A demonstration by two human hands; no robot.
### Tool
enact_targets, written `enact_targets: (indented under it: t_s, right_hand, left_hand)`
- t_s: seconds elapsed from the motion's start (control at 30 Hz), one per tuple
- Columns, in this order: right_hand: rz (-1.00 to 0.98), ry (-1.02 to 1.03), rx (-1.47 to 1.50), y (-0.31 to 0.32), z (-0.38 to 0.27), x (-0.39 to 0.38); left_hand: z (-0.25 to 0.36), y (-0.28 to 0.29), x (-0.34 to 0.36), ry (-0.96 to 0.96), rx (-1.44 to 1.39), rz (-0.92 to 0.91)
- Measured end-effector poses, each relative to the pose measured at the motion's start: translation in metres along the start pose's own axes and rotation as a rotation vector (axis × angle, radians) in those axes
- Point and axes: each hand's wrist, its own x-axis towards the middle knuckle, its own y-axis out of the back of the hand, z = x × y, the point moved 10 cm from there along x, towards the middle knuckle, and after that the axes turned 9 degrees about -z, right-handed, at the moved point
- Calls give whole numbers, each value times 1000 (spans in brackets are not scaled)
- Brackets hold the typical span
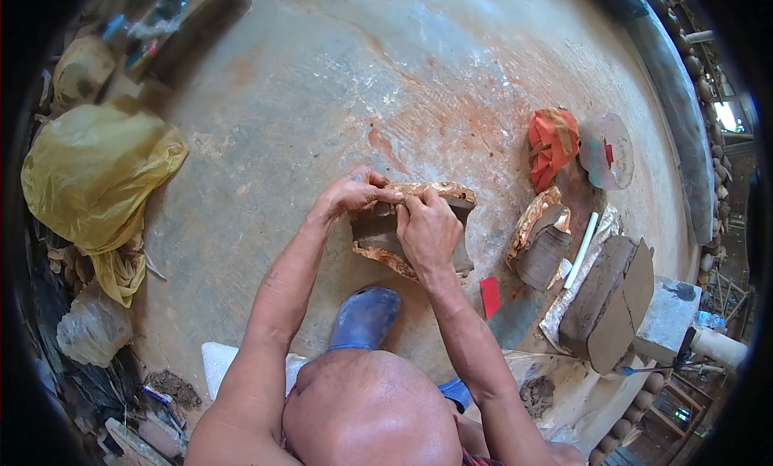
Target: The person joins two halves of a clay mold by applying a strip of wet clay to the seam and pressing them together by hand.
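On the floor in front of me lies a mould with a rough orange-brown rim, its curved hollow lined with smooth dark grey clay. My left hand is closed at the far left corner of the rim, thumb and fingers pinched together over the edge. Beside it, my right hand bends its fingers over the same far rim, with the thumb down on the clay side. The two hands nearly meet. Whatever is between the fingertips is too small to make out.
To the right are a red rectangular scraper, a second clay-filled mould, a white tube, a large grey clay block, a red cloth and a clear tub. Yellow plastic sheeting covers a heap at left. My blue boot stands close by.
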Motion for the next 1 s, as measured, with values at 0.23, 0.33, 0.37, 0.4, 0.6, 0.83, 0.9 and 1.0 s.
enact_targets:
  t_s: [0.23,0.33,0.37,0.4,0.6,0.83,0.9,1.0]
  right_hand:
    - [-14,120,-177,-2,-1,10]
    - [11,99,-122,58,16,12]
    - [86,101,-11,84,27,9]
    - [94,49,106,93,47,6]
    - [12,-109,356,72,105,-29]
    - [127,-250,561,72,150,-73]
    - [108,-229,635,64,136,-71]
    - [70,-218,671,73,129,-74]
  left_hand:
    - [-1,-9,-7,-15,-10,33]
    - [-5,-8,-5,-7,2,44]
    - [-10,-8,-5,-1,-1,53]
    - [-12,-3,-4,-24,18,90]
    - [-4,21,-25,15,193,145]
    - [-2,-20,6,-57,129,96]
    - [-26,-8,-1,-29,198,144]
    - [-24,-5,-3,19,284,142]
